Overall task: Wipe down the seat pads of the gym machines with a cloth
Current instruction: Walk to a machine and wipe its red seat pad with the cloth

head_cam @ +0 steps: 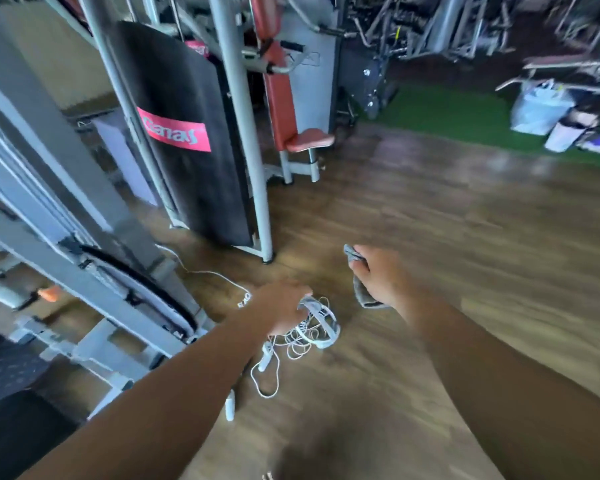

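I see the cloth (361, 293) as a small grey rag, crumpled, held in my right hand (383, 277) above the wooden floor (430, 220); the fingers (363, 264) curl tight round it, one end poking out above them, the other hanging below the palm; the red seat pad (310, 138) stands well ahead, apart from the cloth. A pink label (174, 131) on the black panel (187, 174) carries pale lettering, too smeared to read surely. My left hand (281, 306) lies over a grey-white band (321, 315) tangled in white cable (296, 344); its fingers are hidden, so I cannot tell whether they grip it; motion blur softens the whole view, and the far machines are cut off at the top edge.
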### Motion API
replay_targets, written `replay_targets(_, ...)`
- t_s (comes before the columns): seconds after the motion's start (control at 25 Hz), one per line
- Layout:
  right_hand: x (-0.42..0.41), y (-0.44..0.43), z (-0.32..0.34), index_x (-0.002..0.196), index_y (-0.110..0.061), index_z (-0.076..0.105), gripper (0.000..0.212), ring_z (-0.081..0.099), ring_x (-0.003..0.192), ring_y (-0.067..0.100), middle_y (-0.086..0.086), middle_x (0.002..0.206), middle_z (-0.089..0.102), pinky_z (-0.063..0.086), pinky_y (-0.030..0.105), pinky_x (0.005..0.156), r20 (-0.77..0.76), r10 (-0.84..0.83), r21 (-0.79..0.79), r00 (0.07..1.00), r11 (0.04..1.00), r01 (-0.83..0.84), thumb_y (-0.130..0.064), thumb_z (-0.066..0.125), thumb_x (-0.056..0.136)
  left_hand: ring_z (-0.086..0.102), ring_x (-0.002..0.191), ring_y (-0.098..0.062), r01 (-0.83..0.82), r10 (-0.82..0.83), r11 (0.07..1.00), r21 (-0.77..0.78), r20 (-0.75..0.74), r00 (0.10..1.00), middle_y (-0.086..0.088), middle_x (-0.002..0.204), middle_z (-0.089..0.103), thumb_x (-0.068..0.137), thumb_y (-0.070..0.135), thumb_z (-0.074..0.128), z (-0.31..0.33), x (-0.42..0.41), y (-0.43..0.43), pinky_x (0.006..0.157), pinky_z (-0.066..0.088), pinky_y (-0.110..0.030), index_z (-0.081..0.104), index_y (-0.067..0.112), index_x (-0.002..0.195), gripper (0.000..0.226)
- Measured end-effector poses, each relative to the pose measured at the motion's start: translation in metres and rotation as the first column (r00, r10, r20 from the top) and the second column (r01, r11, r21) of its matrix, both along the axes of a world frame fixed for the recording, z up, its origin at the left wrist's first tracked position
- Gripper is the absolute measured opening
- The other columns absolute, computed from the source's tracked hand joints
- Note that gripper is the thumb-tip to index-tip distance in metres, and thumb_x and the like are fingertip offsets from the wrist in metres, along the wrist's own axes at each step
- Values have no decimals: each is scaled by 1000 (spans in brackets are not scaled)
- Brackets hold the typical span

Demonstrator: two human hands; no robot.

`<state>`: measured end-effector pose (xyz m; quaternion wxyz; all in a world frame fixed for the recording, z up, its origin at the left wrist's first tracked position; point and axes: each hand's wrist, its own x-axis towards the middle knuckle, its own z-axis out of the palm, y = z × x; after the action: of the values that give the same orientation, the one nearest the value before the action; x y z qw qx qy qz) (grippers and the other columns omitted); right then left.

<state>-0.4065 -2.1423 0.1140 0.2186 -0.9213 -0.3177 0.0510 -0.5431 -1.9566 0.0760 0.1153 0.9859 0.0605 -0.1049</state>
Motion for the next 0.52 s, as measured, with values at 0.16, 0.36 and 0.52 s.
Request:
replay_targets(0.16,88,-13,-8,124,-6,64,32,66,106,37,18,114,72,49,43,92,-29,-64,38,998,997,65,-26,55,101,42,140,-23,100,-100,995,8,-3,995,0,148,52,102,42,50,-7,109,-6,109,39,-38,49,26,149,49)
replay_targets(0.36,200,-6,-4,131,-7,61,35,62,115,36,15,123,70,45,38,94,-50,-127,6,991,992,128,-27,52,103,46,139,-25,168,-167,986,12,-42,985,-1,151,50,101,46,49,-15,247,16,112,39,-38,48,30,149,50)
replay_targets(0.52,295,-7,6,131,-12,61,34,64,109,35,13,115,72,46,37,87,-78,-204,-2,976,979,205,-30,49,104,39,144,-23,195,-195,981,-7,-67,979,2,156,45,102,48,47,-6,361,26,113,38,-40,45,32,151,51)
